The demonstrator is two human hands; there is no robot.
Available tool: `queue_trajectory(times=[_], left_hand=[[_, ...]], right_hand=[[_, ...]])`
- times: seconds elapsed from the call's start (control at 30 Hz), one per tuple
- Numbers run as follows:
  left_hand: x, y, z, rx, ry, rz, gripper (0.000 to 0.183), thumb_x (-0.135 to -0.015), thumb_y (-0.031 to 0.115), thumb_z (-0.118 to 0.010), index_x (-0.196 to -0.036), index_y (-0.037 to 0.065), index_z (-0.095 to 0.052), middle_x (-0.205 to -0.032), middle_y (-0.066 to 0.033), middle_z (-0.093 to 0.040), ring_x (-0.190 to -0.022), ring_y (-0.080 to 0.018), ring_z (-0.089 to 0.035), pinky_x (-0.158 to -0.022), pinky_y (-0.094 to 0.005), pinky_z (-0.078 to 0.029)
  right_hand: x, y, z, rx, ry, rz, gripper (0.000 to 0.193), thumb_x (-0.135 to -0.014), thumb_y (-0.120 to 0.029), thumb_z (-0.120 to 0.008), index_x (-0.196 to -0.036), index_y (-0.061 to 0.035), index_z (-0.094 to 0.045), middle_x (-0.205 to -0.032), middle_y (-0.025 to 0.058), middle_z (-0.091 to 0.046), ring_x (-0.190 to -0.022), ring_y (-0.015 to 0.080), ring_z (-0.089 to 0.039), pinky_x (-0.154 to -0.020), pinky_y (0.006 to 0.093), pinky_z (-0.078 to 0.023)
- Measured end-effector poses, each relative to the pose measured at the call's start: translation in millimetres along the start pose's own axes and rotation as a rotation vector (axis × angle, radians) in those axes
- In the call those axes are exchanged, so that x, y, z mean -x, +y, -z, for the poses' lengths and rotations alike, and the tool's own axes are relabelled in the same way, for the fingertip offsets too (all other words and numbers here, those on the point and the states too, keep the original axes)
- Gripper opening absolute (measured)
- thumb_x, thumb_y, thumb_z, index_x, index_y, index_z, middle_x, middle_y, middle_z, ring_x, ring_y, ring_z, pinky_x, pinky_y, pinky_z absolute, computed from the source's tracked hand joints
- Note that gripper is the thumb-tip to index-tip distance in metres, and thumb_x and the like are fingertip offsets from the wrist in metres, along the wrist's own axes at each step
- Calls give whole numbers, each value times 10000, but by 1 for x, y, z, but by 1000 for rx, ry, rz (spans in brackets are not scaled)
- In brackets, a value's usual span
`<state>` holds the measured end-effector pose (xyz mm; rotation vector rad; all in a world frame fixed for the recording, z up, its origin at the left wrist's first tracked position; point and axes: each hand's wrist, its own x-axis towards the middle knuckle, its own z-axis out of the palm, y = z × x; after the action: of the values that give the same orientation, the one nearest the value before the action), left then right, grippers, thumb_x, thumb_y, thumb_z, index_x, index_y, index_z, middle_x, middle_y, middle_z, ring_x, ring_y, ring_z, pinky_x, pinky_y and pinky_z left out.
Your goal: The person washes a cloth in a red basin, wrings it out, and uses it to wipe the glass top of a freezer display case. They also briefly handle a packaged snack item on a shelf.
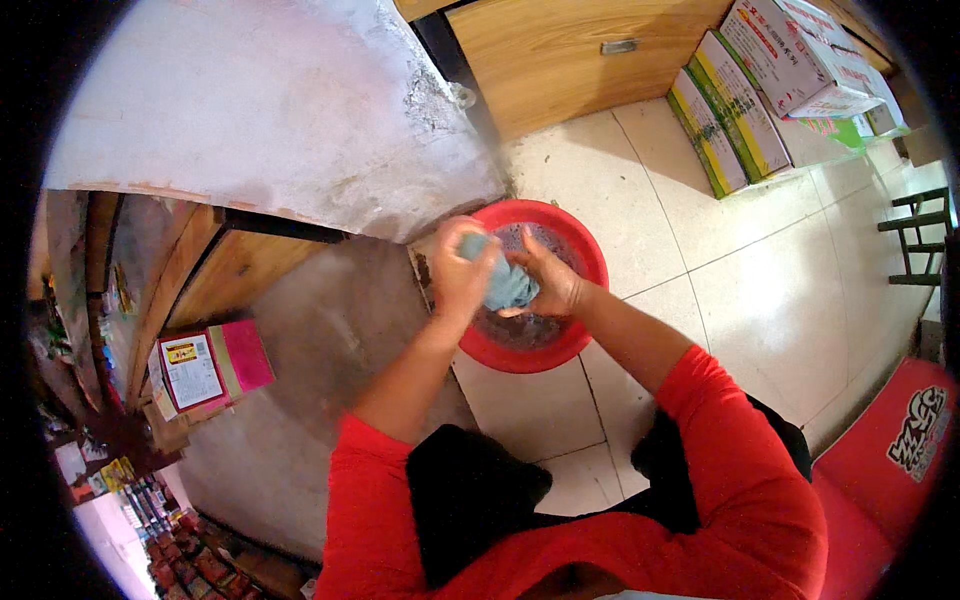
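Together, hands (463, 272) (551, 275) around blue-grey cloth (511, 287) above basin (525, 359)

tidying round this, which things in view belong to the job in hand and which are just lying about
Job in hand:
crumpled grey-blue cloth, held in left hand and right hand
round red plastic basin with sudsy liquid

Lying about:
white rectangular cardboard box
green-and-yellow cardboard boxes
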<state>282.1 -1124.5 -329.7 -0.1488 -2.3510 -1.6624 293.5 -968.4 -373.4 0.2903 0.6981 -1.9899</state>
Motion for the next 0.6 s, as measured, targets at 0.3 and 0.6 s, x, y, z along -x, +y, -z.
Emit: queue_trajectory(times=[0.3, 0.6], left_hand=[[18, -41, -1, 686, 606, 697, 328, -783, 71, -667, -1090, 72, -550, -985, -69, -592, -846, -204, -597, -703, -327, -508], [24, 41, -19, -132, 112, -76, 174, -684, 16, -719, -819, 82, -632, -1070, -130, -577, -1049, -302, -542, -897, -417, -427]], right_hand=[[-18, 38, -42, 125, 385, 811, 657, -908, -545, -495, -1388, -106, -401, -1331, 136, -474, -1167, 220, -489, -858, 381, -460], [-24, 22, -2, -645, 20, 314, 257, -893, -266, -547, -1062, -76, -584, -1039, 114, -634, -941, 257, -623, -867, 417, -503]])
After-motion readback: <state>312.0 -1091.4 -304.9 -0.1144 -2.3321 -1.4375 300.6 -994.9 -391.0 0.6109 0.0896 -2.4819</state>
